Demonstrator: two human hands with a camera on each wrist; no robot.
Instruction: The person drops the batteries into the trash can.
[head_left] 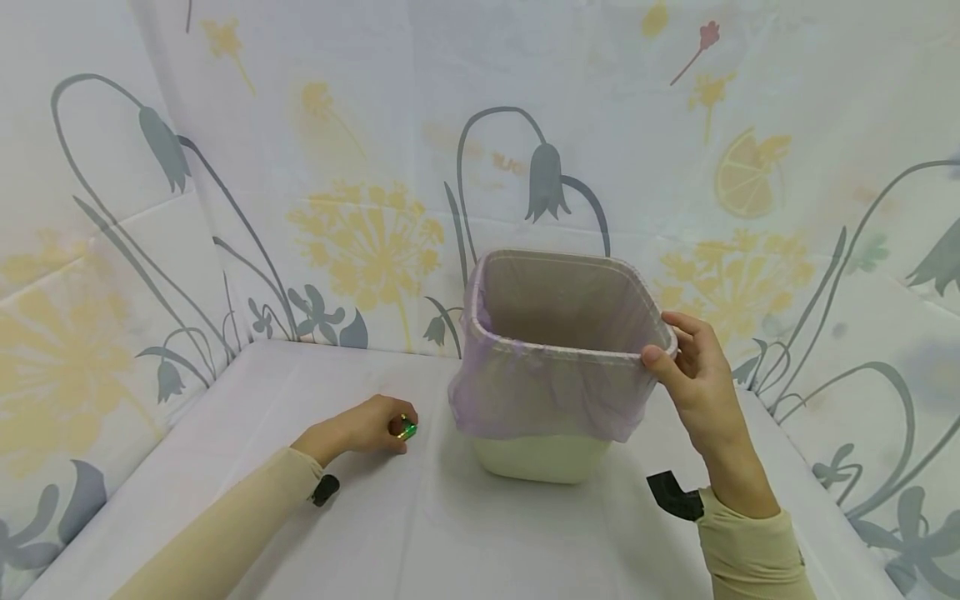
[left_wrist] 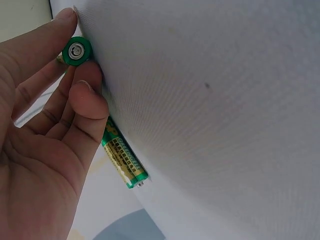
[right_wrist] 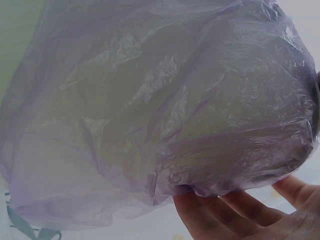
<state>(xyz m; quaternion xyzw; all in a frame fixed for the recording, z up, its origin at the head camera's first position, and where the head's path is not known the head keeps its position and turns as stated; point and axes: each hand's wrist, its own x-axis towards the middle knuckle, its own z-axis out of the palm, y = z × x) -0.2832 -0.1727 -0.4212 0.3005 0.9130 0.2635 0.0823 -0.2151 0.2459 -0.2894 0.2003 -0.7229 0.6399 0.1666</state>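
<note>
A pale bin (head_left: 540,457) lined with a thin purple bag (head_left: 540,392) stands on the white table (head_left: 450,533). My right hand (head_left: 693,367) pinches the bin's right rim, thumb on the outside over the bag (right_wrist: 150,115). My left hand (head_left: 367,427) rests on the table left of the bin, its fingers curled round green batteries (head_left: 406,428). In the left wrist view one battery (left_wrist: 77,51) is pinched end-on between the fingertips. Two more green-and-gold batteries (left_wrist: 122,157) lie on the cloth beside my fingers (left_wrist: 82,107).
Floral-printed sheets (head_left: 360,225) wall the table on the left, back and right. The bin's inside shows nothing in it. Black wrist straps (head_left: 675,493) sit at both cuffs.
</note>
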